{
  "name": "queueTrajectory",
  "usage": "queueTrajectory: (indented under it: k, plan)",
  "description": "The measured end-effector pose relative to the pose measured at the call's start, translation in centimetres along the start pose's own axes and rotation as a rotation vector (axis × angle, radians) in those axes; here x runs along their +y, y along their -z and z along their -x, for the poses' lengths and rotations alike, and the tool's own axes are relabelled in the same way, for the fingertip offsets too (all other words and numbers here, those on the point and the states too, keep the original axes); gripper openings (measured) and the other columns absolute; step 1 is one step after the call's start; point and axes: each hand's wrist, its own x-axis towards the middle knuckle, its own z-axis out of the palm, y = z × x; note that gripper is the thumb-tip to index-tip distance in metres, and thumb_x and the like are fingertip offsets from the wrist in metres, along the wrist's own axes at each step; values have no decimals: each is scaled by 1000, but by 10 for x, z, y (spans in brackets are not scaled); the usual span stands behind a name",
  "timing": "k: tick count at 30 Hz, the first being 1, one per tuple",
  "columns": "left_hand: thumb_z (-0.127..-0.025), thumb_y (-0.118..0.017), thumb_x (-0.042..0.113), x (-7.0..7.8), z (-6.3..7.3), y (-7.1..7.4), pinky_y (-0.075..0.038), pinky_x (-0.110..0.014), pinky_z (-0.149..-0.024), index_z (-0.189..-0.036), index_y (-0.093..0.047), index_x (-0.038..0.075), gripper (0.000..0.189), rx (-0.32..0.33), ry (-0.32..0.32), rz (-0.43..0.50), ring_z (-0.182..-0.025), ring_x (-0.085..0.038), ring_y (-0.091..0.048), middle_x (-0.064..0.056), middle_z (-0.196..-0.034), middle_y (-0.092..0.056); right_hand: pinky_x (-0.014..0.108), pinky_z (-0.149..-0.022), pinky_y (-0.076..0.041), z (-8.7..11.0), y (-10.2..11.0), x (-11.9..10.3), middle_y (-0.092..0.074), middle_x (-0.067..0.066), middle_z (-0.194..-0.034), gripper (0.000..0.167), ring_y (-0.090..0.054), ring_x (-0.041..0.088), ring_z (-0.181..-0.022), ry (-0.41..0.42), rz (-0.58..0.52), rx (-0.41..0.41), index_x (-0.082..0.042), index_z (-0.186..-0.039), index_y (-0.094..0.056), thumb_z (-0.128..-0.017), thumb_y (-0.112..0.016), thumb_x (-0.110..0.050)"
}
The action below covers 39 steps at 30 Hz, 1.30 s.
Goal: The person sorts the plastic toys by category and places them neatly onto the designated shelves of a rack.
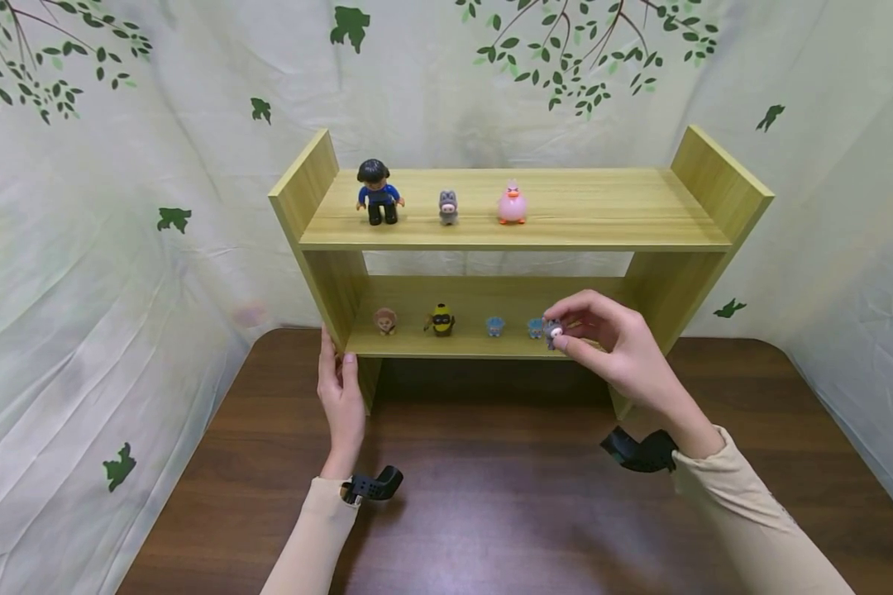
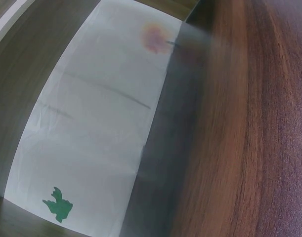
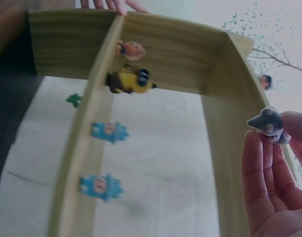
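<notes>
My right hand [image 1: 621, 347] pinches a small grey figurine with a pale face [image 1: 554, 333] between thumb and fingers, in front of the lower board's right part. In the right wrist view the grey figurine [image 3: 270, 124] shows at the fingertips. Just left of it on the lower board stand two light-blue figurines, one [image 1: 494, 326] apart and one [image 1: 536, 328] partly overlapped by the held figurine. My left hand [image 1: 341, 405] rests against the wooden shelf's left side panel [image 1: 320, 289], fingers straight along its outside and thumb at the front edge.
On the lower board also stand a brown figurine [image 1: 385, 321] and a yellow-and-black figurine [image 1: 441, 320]. The top board carries a black-haired toy person [image 1: 379, 194], another grey figurine [image 1: 448, 207] and a pink duck [image 1: 512, 203]. The shelf stands on a dark wooden table [image 1: 476, 496] before a leaf-printed cloth [image 1: 417, 99].
</notes>
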Motion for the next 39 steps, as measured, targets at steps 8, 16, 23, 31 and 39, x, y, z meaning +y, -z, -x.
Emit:
queueTrajectory:
  k: [8, 16, 23, 31, 39]
  plan:
    - [-100, -43, 2, -1, 0, 0, -37, -21, -92, -149, -26, -1, 52, -3, 3, 7, -114, -12, -44, -20, -148, -35, 24, -70, -52, -13, 17, -18, -60, 16, -99, 23, -61, 21, -81, 7, -99, 41, 9, -109, -60, -86, -61, 12]
    - [-100, -43, 2, -1, 0, 0, -37, -21, -91, -149, -26, -1, 52, -1, 5, 8, -112, -11, -45, -20, -147, -36, 24, -79, -49, -28, 28, -29, -62, 16, -101, 25, -58, 23, -90, 84, -148, 124, 13, -108, -60, -83, -61, 16]
    - [-100, -43, 2, 0, 0, 0, -37, -21, -90, -149, -26, -2, 52, 3, 3, 4, -111, -12, -45, -21, -147, -36, 22, -79, -49, -41, 36, -36, -62, 15, -102, 26, -56, 24, -93, 97, -136, 179, 10, -109, -61, -83, -62, 15]
    - [-100, -43, 2, -1, 0, 0, -37, -20, -91, -149, -26, -1, 52, 2, 4, 8, -111, -12, -45, -20, -147, -36, 22, -80, -48, -55, 47, -37, -62, 15, -102, 26, -55, 26, -94, 107, -156, 219, 9, -107, -63, -82, -62, 16]
    - [-100, -43, 3, -2, 0, 0, -37, -21, -92, -149, -25, -3, 52, -2, 8, 11, -116, -15, -45, -20, -148, -34, 21, -78, -48, -67, 60, -36, -62, 14, -100, 25, -56, 24, -91, 88, -107, 252, 8, -105, -63, -81, -63, 16]
